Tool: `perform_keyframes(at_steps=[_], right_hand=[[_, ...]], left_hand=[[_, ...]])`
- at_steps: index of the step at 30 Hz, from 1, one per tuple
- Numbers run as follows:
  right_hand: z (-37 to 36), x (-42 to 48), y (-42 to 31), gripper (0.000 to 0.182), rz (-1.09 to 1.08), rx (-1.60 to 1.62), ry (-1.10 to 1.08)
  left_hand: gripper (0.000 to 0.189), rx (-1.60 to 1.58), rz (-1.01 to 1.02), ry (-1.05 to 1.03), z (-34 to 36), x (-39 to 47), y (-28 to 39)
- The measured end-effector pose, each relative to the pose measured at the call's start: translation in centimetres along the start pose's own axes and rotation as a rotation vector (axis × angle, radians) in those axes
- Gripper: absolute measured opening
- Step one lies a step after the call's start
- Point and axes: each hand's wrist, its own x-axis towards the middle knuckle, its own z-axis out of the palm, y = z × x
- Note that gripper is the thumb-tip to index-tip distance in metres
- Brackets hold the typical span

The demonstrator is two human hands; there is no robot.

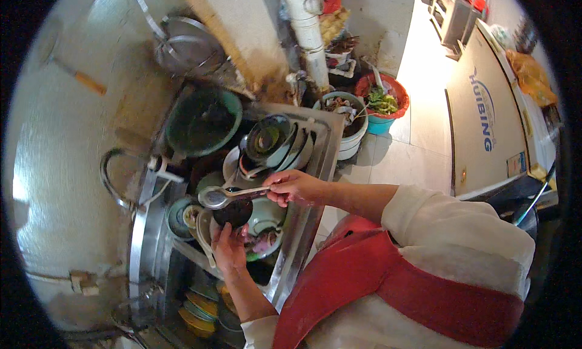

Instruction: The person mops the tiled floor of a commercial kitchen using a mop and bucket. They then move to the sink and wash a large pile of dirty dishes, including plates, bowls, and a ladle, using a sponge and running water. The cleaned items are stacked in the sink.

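My right hand (293, 188) grips the handles of what look like a metal spoon (216, 198) and a paler spoon, their bowls pointing left. Below it, my left hand (228, 249) is on a small dark bowl (234, 212), thumb and fingers at its near rim. Both are over a steel sink (313, 190) full of dishes. A large pale green bowl (268, 215) lies under my hands, a pinkish thing in it. Stacked bowls (268, 137) lean above my right hand. Small bowls (179, 219) and pale spoons (204, 240) lie to the left.
A green basin (204, 121) stands at the sink's far corner, near a curved faucet (109, 180). Yellow and green plates (200, 310) fill the lower basin. Waste buckets (352, 140) stand on the floor beyond the sink. A white chest freezer (482, 117) is at right.
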Motion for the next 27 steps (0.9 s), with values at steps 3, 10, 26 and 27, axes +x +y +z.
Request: perform_keyframes(at_steps=[3, 10, 26, 27], right_hand=[[-3.3, -1.9, -3.5, 0.015, -0.115, 0.094, 0.058], [-15.2, -6.2, -9.7, 0.013, -0.186, 0.047, 0.474], [-30.7, -9.4, -9.7, 0.017, -0.225, -0.538, 0.668], [-31.1, -9.6, -9.9, 0.016, -0.220, -0.640, 0.678]], left_hand=[[0.029, 0.155, 0.041, -0.184, 3.7, 3.7, -1.8], [0.031, 0.099, -0.190, -0.341, 18.4, 9.8, -8.5], [0.015, 0.362, -0.459, -0.255, 30.8, 19.7, -20.0], [0.015, 0.376, -0.460, -0.251, 31.2, 20.0, -20.2]])
